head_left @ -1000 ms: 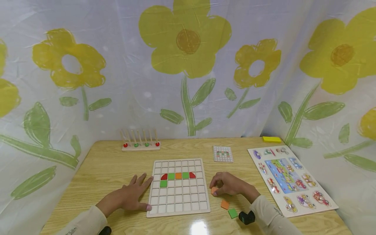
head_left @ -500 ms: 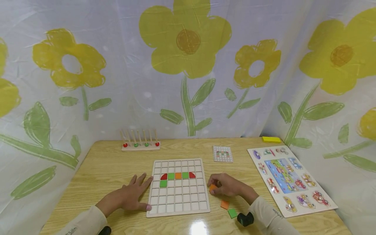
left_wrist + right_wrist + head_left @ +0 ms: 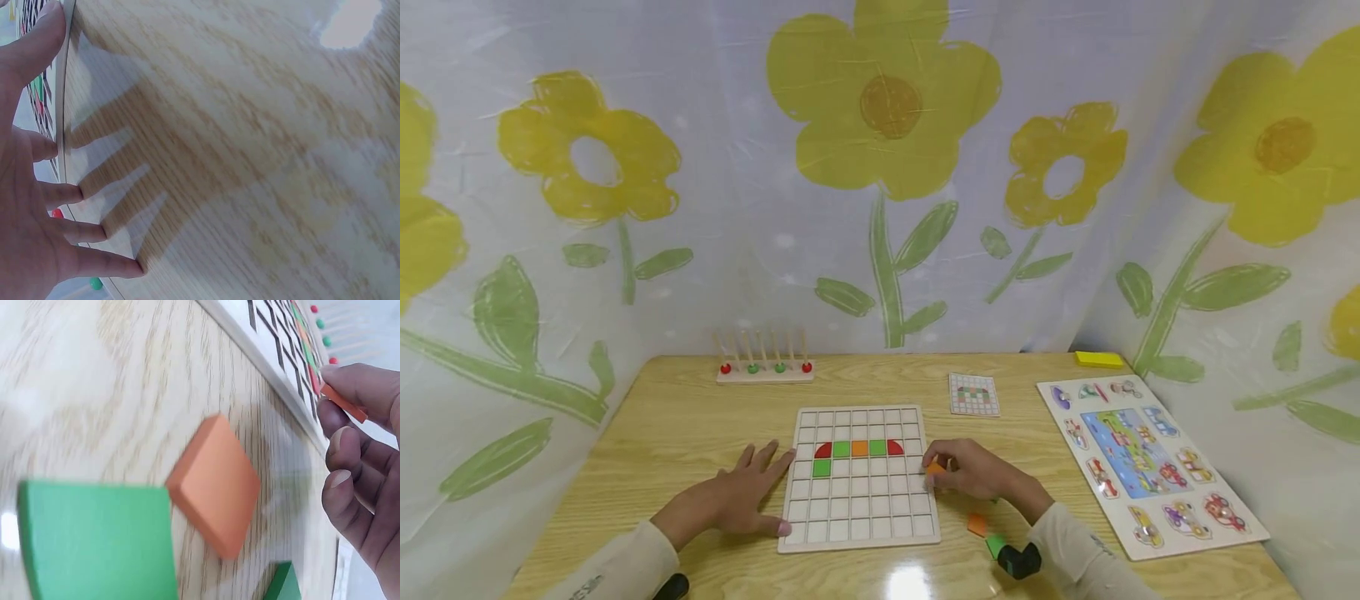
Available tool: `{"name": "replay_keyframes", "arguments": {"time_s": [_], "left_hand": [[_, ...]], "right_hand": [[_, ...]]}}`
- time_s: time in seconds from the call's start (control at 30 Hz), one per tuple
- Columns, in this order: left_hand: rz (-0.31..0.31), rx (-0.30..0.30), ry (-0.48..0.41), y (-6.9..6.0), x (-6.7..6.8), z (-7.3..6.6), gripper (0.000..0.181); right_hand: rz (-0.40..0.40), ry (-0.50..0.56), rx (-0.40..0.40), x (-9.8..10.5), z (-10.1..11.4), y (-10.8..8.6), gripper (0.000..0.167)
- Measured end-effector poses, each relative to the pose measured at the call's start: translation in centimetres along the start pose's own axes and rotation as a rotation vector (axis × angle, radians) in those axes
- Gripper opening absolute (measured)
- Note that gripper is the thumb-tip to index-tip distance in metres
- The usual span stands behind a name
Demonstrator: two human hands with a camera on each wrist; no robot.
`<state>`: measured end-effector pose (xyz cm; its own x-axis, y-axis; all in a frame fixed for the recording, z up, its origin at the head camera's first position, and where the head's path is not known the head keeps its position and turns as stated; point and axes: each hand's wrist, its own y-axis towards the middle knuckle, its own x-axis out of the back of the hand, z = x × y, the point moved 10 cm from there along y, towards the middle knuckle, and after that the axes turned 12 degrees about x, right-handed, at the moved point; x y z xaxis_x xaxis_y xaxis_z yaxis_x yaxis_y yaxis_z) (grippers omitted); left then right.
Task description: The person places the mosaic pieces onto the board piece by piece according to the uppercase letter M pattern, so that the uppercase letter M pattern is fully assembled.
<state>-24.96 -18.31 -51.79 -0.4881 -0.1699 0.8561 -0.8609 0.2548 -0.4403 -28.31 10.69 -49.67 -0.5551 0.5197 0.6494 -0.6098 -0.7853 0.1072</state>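
My left hand (image 3: 736, 498) lies with fingers spread at the left side of the white grid board (image 3: 859, 536), its thumb on the lower left corner. Red corner pieces, green squares and an orange square (image 3: 859, 449) form a row on the board, with another green square (image 3: 822, 467) below its left end. At the board's right edge my right hand (image 3: 973, 471) pinches an orange tile (image 3: 344, 403) between thumb and fingers. Below that hand another orange tile (image 3: 219, 487) and a green tile (image 3: 100, 540) lie on the table, with part of a further green piece (image 3: 284, 584) nearby.
A small pattern card (image 3: 973, 394) lies behind the right hand. The peg rack (image 3: 765, 377) with red and green beads stands at the back left. On the right are a picture puzzle board (image 3: 1138, 467) and a yellow block (image 3: 1098, 359).
My right hand has lifted the orange tile and carried it left to the grid board's edge. The left hand keeps its place on the board, and the head view has shifted slightly.
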Motion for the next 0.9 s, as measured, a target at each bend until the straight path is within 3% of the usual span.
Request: {"name": "replay_keyframes", "arguments": {"time_s": [0.6, 0.9], "left_hand": [[0.007, -0.003, -0.019, -0.3, 0.3, -0.3, 0.111], [0.002, 0.007, -0.008, -0.1, 0.2, -0.1, 0.112]], "right_hand": [[-0.023, -0.026, -0.014, -1.1, 1.4, 3.0, 0.016], [-0.05, -0.015, 0.048, -2.2, 3.1, 5.1, 0.013]]}}
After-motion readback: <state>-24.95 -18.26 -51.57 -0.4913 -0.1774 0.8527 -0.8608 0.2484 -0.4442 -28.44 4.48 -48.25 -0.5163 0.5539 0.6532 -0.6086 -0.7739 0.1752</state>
